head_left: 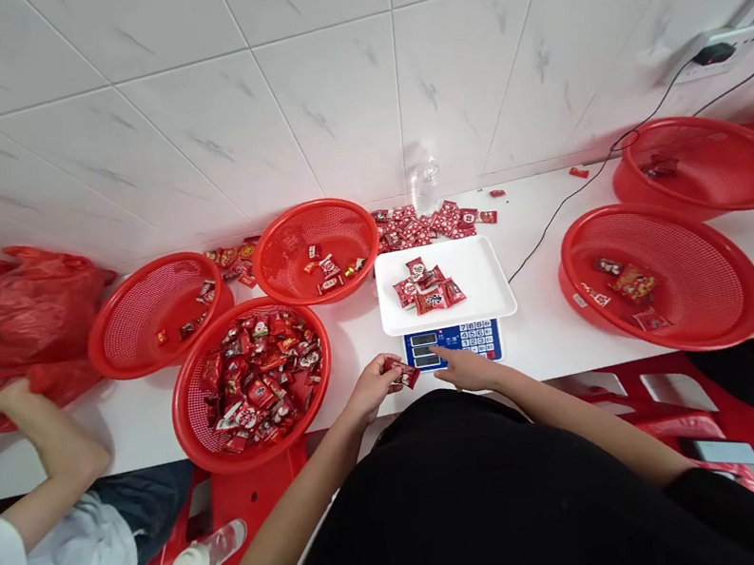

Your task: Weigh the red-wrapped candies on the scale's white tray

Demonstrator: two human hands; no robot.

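Observation:
My left hand [375, 389] is closed on a small red wrapped candy [407, 375] near the front edge of the table. My right hand [470, 370] holds nothing; its index finger is stretched out at the display of a blue digital scale [452, 344]. On top of the scale sits a white tray [484, 279], with several red wrapped candies [427, 286] grouped left of its middle. To the left of my left hand, a red basket [187, 420] is heaped with mixed wrapped candies [263, 379].
Red baskets with a few candies stand behind [283, 284], at left [134, 347] and at right [721, 312]. Small red packets [411, 227] and a clear bottle [425, 183] are by the wall. A black cable [557, 212] crosses the table. People sit on both sides.

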